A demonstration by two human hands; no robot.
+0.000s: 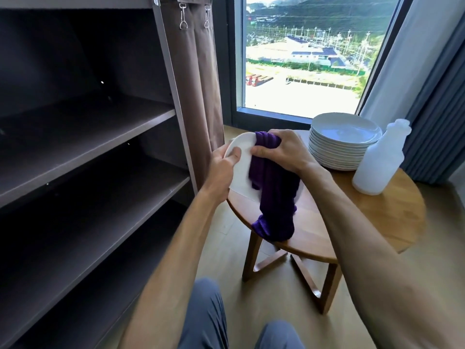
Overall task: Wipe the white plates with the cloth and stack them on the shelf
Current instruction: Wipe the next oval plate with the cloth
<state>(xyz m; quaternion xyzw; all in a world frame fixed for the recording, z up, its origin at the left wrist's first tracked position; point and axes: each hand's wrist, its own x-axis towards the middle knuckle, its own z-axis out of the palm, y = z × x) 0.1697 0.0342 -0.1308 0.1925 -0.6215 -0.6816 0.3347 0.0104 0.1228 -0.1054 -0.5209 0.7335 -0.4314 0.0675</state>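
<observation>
Head view only. Landmark = the round wooden table (392, 217).

The plate (241, 172) being wiped is held tilted, almost on edge, above the table's left rim, off the tabletop. Left hand (222, 170) grips it at the left rim, thumb laid across the face, other fingers hidden behind. Right hand (281, 152) is clenched round a bunched purple cloth (274, 197) and presses it against the plate's face; the loose end of the cloth hangs down to the table's front-left edge.

The stack of white plates (344, 142) sits at the back of the table, not yet wiped by the look of it. A translucent spray bottle (377, 165) stands just right of the stack, touching or nearly so, can't tell.

The shelf unit (88, 137) is left of the table; shelves dark, no plates visible on them, so the task looks early. A brown curtain (198, 84) hangs between shelf unit and table, with the window (309, 51) behind.

Handling, judged: the plate looks glazed ceramic, so stiff, smooth, slippery if damp, breakable, moderately heavy. Best hold is a rim pinch with thumb on top and fingers beneath, as now. The cloth is soft and limp, grab anywhere; its hanging tail could snag. Take plates off the top of the stack one at a time.
</observation>
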